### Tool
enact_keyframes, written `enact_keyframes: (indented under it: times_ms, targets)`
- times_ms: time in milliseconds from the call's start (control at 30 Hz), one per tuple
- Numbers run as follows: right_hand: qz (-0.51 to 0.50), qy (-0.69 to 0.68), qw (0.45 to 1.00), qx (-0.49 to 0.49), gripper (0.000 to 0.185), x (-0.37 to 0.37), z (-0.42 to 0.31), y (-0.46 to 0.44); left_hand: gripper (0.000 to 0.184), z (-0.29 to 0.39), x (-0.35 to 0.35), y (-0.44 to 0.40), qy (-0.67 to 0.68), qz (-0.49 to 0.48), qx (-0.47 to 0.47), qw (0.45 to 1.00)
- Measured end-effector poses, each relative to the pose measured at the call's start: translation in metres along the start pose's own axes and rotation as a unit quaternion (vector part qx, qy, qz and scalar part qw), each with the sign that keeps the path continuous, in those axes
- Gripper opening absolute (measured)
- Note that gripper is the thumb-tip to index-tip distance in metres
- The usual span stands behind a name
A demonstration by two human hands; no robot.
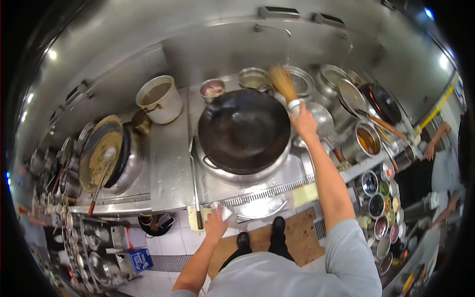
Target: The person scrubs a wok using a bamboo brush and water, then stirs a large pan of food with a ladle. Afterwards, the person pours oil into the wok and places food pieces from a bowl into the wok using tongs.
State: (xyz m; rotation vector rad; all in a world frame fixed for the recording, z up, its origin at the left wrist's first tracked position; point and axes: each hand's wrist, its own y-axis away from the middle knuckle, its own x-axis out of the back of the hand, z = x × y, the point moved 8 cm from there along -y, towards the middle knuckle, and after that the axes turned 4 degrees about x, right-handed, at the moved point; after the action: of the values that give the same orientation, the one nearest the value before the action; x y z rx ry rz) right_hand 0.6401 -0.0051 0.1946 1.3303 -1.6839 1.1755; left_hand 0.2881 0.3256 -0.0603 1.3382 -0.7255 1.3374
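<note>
Head-high, forward-down, edges rather unclear.

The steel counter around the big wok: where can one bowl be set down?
The widest free patch is bare steel between the left stove ring, the long tool and the tall pot; a smaller one lies between tool, wok and front grate. Behind the wok, pots crowd together; on its right, a strainer and sauce pot leave little room.

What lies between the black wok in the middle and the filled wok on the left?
In the head view, steel counter and, nearer the black wok, a long-handled utensil lie between them.
</note>
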Motion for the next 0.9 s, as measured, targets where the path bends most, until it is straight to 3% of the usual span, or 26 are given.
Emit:
enact_keyframes:
  times_ms: [33, 100, 133, 167, 200, 233, 267, 300, 333, 433, 500, 533, 567, 633, 700, 733, 767, 800, 833, 900]
  targets:
    - [0.052, -0.071, 0.996, -0.007, 0.069, 0.033, 0.0, 0.028, 0.079, -0.009, -0.011, -0.002, -0.006, -0.014, -0.02, 1.0]
    - [0.158, -0.228, 0.96, 0.028, 0.065, 0.047, 0.042, 0.086, 0.076, -0.037, -0.018, -0.019, 0.12, 0.144, -0.101, 0.977]
    - [0.124, -0.338, 0.933, 0.004, 0.065, 0.043, 0.068, 0.119, 0.073, -0.071, -0.054, -0.038, 0.267, 0.114, -0.102, 0.951]
    - [0.097, -0.408, 0.908, -0.026, 0.063, 0.023, 0.103, 0.152, 0.064, -0.059, -0.022, -0.018, 0.473, -0.142, 0.116, 0.862]
    - [0.019, -0.439, 0.889, -0.129, 0.067, 0.021, 0.12, 0.199, 0.053, -0.09, -0.059, -0.018, 0.664, -0.231, 0.176, 0.689]
    - [-0.055, -0.355, 0.905, -0.23, 0.065, 0.007, 0.151, 0.25, 0.046, -0.053, -0.015, -0.003, 0.742, -0.287, 0.135, 0.591]
    - [-0.014, -0.365, 0.904, -0.221, 0.064, -0.025, 0.192, 0.302, 0.054, -0.038, -0.006, 0.005, 0.758, -0.326, 0.129, 0.549]
    - [0.034, -0.436, 0.885, -0.158, 0.06, -0.003, 0.187, 0.352, 0.058, -0.008, 0.024, 0.022, 0.746, -0.371, 0.092, 0.545]
    - [0.02, -0.383, 0.895, -0.229, 0.06, -0.01, 0.208, 0.412, 0.061, 0.009, 0.034, 0.024, 0.755, -0.389, 0.014, 0.528]
    - [-0.034, -0.193, 0.928, -0.316, 0.055, -0.055, 0.258, 0.581, 0.068, 0.077, 0.063, 0.059, 0.738, -0.475, -0.013, 0.479]
    - [-0.061, -0.151, 0.909, -0.383, 0.047, -0.07, 0.276, 0.693, 0.07, 0.122, 0.069, 0.079, 0.709, -0.522, -0.055, 0.471]
    - [-0.077, -0.166, 0.872, -0.453, 0.049, -0.059, 0.269, 0.738, 0.072, 0.137, 0.074, 0.09, 0.685, -0.56, -0.09, 0.457]
    - [-0.125, -0.187, 0.839, -0.495, 0.052, -0.119, 0.295, 0.819, 0.072, 0.146, 0.074, 0.091, 0.673, -0.569, -0.087, 0.464]
    - [-0.104, -0.203, 0.758, -0.611, 0.053, -0.102, 0.278, 0.903, 0.073, 0.174, 0.071, 0.119, 0.577, -0.693, -0.159, 0.401]
    - [-0.009, -0.229, 0.693, -0.683, 0.049, -0.103, 0.271, 0.982, 0.075, 0.191, 0.062, 0.142, 0.545, -0.713, -0.162, 0.41]
    - [-0.008, -0.232, 0.688, -0.687, 0.049, -0.103, 0.27, 1.005, 0.077, 0.2, 0.056, 0.155, 0.523, -0.721, -0.16, 0.426]
    - [0.089, -0.292, 0.613, -0.729, 0.046, -0.103, 0.269, 1.032, 0.08, 0.208, 0.051, 0.168, 0.5, -0.727, -0.158, 0.444]
    - [0.183, -0.344, 0.524, -0.757, 0.042, -0.107, 0.268, 1.059, 0.083, 0.214, 0.042, 0.176, 0.507, -0.686, -0.149, 0.501]
    - [0.187, -0.345, 0.521, -0.758, 0.042, -0.106, 0.281, 1.073, 0.083, 0.226, 0.034, 0.194, 0.504, -0.688, -0.151, 0.501]
    - [0.441, -0.399, 0.376, -0.711, 0.026, -0.107, 0.302, 1.109, 0.083, 0.233, 0.015, 0.219, 0.473, -0.68, -0.111, 0.549]
